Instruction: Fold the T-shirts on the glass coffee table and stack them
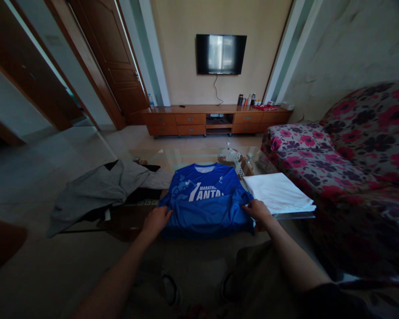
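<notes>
A blue T-shirt (206, 217) with white lettering lies on the glass table (142, 212), its collar pointing away from me. The lower part of the shirt is bunched and folded up, covering part of the print. My left hand (157, 221) pinches the shirt's left edge. At the opposite edge my right hand (257, 210) grips the fabric between thumb and fingers. A folded white cloth (279, 192) lies close beside my right hand. To the left of the shirt, a grey and black garment (109, 188) is spread loosely and hangs over the table's edge.
A sofa with a floral cover (306, 146) stands along the right side. Beyond the table, a low wooden cabinet (189, 124) carries bottles and small items, below a wall-mounted television (221, 54). A small glass (249, 158) sits at the table's far side.
</notes>
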Demonstrator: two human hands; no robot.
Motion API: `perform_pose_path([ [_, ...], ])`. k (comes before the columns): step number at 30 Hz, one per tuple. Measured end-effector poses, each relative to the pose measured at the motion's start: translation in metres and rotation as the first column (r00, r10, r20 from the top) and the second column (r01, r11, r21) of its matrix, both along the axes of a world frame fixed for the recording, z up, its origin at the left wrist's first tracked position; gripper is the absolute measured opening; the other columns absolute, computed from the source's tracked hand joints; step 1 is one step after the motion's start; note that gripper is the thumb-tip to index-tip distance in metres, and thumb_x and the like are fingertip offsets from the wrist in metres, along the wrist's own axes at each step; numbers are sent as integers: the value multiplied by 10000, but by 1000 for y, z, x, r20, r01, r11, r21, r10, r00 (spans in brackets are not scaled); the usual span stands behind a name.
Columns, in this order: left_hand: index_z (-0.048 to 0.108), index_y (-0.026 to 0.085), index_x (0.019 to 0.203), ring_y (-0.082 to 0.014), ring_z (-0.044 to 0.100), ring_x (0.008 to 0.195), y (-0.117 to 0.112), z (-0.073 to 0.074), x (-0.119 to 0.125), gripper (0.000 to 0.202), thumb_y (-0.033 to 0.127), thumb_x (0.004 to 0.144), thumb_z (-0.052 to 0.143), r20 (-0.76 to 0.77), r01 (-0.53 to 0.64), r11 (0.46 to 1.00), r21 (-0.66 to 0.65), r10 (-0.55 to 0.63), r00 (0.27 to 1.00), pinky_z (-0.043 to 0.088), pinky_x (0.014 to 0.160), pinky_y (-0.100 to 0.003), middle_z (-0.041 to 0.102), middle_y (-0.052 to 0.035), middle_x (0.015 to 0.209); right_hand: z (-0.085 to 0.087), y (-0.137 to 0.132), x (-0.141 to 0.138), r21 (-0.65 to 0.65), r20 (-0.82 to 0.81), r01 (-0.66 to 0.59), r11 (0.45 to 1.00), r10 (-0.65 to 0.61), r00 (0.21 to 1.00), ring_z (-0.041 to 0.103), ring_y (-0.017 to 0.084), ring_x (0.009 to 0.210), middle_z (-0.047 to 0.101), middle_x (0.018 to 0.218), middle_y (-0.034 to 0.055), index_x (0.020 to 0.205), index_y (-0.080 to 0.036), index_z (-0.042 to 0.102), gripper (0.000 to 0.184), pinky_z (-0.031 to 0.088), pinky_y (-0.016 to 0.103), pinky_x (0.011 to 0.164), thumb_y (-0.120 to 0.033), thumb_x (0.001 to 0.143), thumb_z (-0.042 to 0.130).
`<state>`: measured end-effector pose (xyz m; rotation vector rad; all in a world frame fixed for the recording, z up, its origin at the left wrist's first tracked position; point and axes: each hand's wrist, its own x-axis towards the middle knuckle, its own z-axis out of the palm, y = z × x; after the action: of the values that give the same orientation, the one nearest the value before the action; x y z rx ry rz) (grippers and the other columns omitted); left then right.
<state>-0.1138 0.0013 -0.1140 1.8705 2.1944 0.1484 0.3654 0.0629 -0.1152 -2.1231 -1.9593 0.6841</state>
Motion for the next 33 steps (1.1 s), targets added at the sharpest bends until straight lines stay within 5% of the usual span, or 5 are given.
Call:
perform_pose_path([
  [7,593,206,710,-227,623,732,2,-2,-12,307,488,798,678,125,143,990,-12,-140,982,393,684,-289,657,-75,753,-2,-7,13,-55,-70,-80,995,76,995,670,233,775,696,736,54,724,-203,674,330,464,290,692,-318,538,921],
  [12,610,200,647,-198,593,665,0,10,-24,301,470,761,680,323,142,978,-152,-87,943,397,651,-275,642,-33,673,4,-7,18,-115,-216,-128,985,101,971,574,159,585,583,540,3,563,-196,577,328,407,265,572,-352,629,857],
  [17,705,176,902,-205,630,732,-8,39,-35,502,652,742,699,802,122,982,-143,43,595,487,690,-290,726,-48,859,26,-11,14,-171,-754,57,984,-168,635,535,138,499,608,567,-12,758,-209,610,445,430,260,490,-629,738,758],
  [25,603,193,1247,-160,637,700,-5,65,-15,647,493,725,839,966,-345,939,-9,98,241,514,641,-260,691,-18,842,54,-13,-4,-93,-973,259,961,-143,181,585,134,512,673,658,-67,1100,-301,591,542,467,234,490,-494,687,885],
  [33,601,212,1303,-207,699,871,-8,78,-10,568,197,755,747,997,-70,997,13,-17,-70,599,769,-378,702,-84,1088,65,-17,-2,-94,-995,106,990,-96,10,702,156,855,769,978,8,1150,-264,726,501,577,290,814,-309,683,903],
])
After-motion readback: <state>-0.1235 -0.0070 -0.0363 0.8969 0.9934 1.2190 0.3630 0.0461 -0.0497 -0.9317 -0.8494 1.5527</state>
